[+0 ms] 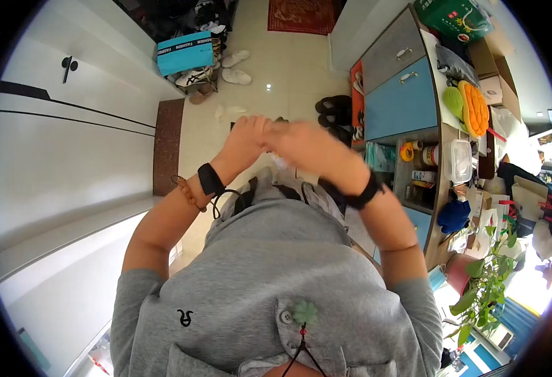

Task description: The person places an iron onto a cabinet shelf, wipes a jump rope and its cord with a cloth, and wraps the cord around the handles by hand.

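Observation:
Both hands are together in front of my body, above the tiled floor. My left hand (246,139) has its fingers curled, with a black band and a beaded bracelet (189,193) at that wrist. Against it from the right is my right hand (301,143), blurred by motion, with a black band on its wrist. A small dark bit shows by the left fingers and another between the hands; what they belong to is too hidden to name. My grey shirt (270,251) lies below the hands, with a green clover pendant (305,312) on it.
A blue box (185,53) and white shoes (236,76) are at the upper left. Black shoes (334,112) stand beside the blue cabinet (398,100) on the right. Its top holds a plastic container (461,161) and a potted plant (486,292). A white door (68,132) is left.

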`<action>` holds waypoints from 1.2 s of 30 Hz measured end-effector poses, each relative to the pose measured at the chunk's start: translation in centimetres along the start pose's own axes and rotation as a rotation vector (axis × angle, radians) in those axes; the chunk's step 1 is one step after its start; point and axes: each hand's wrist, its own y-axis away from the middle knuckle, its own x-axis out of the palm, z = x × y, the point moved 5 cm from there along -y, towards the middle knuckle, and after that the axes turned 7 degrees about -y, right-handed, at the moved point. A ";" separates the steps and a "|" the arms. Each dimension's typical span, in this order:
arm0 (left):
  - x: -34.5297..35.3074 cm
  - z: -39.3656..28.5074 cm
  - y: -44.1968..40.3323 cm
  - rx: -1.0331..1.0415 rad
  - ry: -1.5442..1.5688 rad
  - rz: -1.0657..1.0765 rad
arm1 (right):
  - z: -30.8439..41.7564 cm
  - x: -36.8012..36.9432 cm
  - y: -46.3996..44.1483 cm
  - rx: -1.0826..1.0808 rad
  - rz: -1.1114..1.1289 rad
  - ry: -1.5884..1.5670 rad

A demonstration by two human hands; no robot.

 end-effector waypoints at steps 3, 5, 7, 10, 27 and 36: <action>-1.4 -1.4 -0.5 0.071 0.022 -0.066 | -4.5 -3.4 -0.4 0.015 0.018 -0.132; -2.8 -1.1 -1.3 0.071 0.087 -0.062 | -9.2 -2.3 0.2 0.307 0.186 -0.520; -4.4 -0.7 -1.8 0.027 0.215 -0.182 | -11.8 -0.9 1.9 0.416 0.032 -0.828; -4.8 -0.4 -1.4 -0.038 0.446 -0.299 | -12.5 1.5 2.7 0.498 -0.146 -1.230; 1.7 3.5 -1.9 -0.873 1.782 0.136 | -4.1 1.7 2.9 0.418 -0.534 -0.739; -0.8 2.0 -2.8 -0.756 1.674 0.083 | -2.4 -0.8 2.2 0.052 -0.522 -0.115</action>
